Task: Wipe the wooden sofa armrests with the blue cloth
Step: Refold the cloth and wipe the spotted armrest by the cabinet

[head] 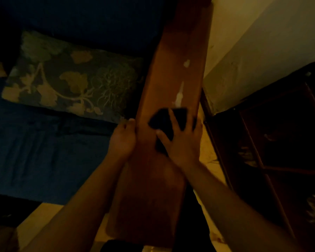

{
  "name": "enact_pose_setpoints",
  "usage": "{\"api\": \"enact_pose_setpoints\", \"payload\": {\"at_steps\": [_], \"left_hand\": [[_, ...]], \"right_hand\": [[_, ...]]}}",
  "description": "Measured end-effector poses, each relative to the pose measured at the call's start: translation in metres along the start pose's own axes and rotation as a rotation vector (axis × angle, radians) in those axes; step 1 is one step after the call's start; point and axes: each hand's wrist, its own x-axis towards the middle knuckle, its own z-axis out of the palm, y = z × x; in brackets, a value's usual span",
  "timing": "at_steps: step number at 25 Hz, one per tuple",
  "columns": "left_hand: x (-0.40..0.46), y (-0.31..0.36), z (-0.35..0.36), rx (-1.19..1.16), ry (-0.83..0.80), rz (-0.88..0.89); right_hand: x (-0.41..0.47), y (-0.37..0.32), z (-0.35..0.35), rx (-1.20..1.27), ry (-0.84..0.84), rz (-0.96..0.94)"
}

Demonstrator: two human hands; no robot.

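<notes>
A long wooden sofa armrest [173, 70] runs from the bottom centre up to the top of the view, with pale worn patches on its upper half. A dark cloth [164, 120] lies flat on the armrest just below those patches. My right hand [182, 140] presses down on the cloth with fingers spread. My left hand [122, 139] grips the armrest's left edge, thumb on top. The light is dim, so the cloth's colour reads almost black.
A patterned cushion [71, 79] lies on the dark blue sofa seat [44, 151] left of the armrest. A pale wall [262, 42] rises at the right. A dark wooden cabinet [280, 142] stands close to the armrest's right side. Light floor [36, 219] shows below.
</notes>
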Motion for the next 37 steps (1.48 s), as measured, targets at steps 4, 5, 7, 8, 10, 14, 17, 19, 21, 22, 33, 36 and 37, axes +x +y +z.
{"api": "enact_pose_setpoints", "payload": {"at_steps": [4,5,7,8,10,14,17,19,21,22,33,36,37], "left_hand": [[0.049,0.047,0.024,-0.031,0.037,0.018],[0.060,0.062,0.030,-0.041,0.063,0.012],[0.079,0.089,0.040,-0.094,0.106,-0.006],[0.085,0.101,0.044,-0.129,0.124,-0.029],[0.092,0.115,0.050,-0.181,0.183,-0.089],[0.093,0.122,0.048,-0.162,0.269,-0.216],[0.088,0.113,0.045,-0.215,0.253,-0.271],[0.082,0.104,0.043,-0.188,0.297,-0.297],[0.074,0.102,0.042,-0.159,0.322,-0.297],[0.071,0.103,0.043,-0.169,0.331,-0.284],[0.097,0.164,0.094,0.324,0.167,0.016],[0.117,0.178,0.099,0.358,0.188,0.015],[0.122,0.180,0.099,0.354,0.188,0.010]], "right_hand": [[0.199,0.036,-0.034,-0.082,0.012,-0.121],[0.230,0.046,-0.040,0.067,0.035,0.009],[0.247,0.045,-0.039,0.199,0.104,0.154],[0.233,0.040,-0.033,0.111,0.123,0.089],[0.186,0.033,-0.024,-0.043,0.027,-0.387],[0.246,0.043,-0.043,-0.005,-0.011,-0.592],[0.316,0.006,-0.045,-0.009,0.160,-0.099],[0.300,-0.016,-0.033,-0.034,0.118,-0.185],[0.238,-0.004,-0.025,-0.064,-0.052,-0.559],[0.205,0.013,-0.027,-0.087,-0.164,-0.783],[0.362,0.068,-0.073,0.729,0.069,0.268],[0.446,0.072,-0.084,0.896,0.053,0.394],[0.471,0.076,-0.088,0.937,0.040,0.438]]}}
